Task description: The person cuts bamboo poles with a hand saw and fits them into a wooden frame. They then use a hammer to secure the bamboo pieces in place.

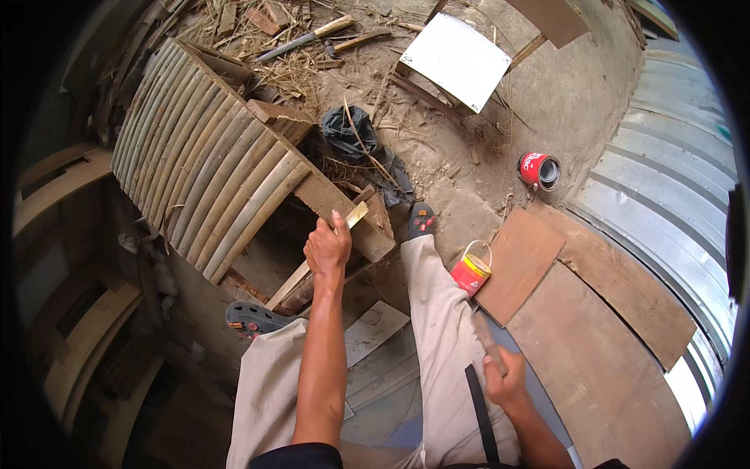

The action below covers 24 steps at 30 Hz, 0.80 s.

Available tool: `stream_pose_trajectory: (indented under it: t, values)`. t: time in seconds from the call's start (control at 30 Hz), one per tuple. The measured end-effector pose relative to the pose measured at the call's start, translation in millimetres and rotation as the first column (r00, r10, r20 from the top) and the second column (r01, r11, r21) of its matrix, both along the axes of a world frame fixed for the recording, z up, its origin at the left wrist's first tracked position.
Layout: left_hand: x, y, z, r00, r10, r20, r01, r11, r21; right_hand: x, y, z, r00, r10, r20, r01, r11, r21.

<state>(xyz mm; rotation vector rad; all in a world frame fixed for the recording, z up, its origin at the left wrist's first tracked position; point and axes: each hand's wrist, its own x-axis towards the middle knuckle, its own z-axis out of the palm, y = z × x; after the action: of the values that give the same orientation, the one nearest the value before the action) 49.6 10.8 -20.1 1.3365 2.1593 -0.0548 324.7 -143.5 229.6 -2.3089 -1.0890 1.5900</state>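
Observation:
My left hand [326,248] is closed in a fist around a pale yellowish strip [357,215] of wood or bamboo, with the thumb lying along it. This hand is over the bare end of a wooden frame [332,199], whose other part is covered with a row of bamboo slats [199,152]. Lower right, by my right thigh, my right hand [506,377] is closed around a brown stick-like tool [486,338]. Its kind is unclear.
A red paint can [471,273] with a handle stands beside my right knee, another red can [539,171] farther off. Brown boards [519,262] lie right, before corrugated metal sheets [664,156]. Ahead are a white-topped stool [455,61], black plastic [349,131], a hammer [358,42] and a saw-like tool [305,37].

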Motion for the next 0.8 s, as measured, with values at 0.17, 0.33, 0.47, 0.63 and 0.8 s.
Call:
stream_pose_trajectory:
  t: [0.17,0.33,0.47,0.63,0.8]
  values:
    - [3,1,1,1.0,0.012,-0.012,-0.012,1.0,0.0,8,59,-84,0.967,-0.19,-0.17,0.234,0.927,0.294]
    - [4,-1,3,1.0,0.02,-0.009,-0.019,1.0,0.01,-27,120,-106,0.965,-0.068,-0.255,0.168,0.904,0.392]
    - [-1,-2,5,1.0,-0.028,-0.012,0.028,0.999,-0.017,-36,112,-102,0.972,-0.013,-0.234,0.112,0.902,0.417]
    - [-13,-9,13,0.987,-0.023,0.158,0.015,0.999,0.052,-20,95,-117,0.985,0.044,-0.169,0.0,0.968,0.251]
    - [-32,-38,35,0.938,-0.165,0.304,0.111,0.976,0.187,10,99,-106,0.953,0.284,-0.104,-0.226,0.898,0.377]
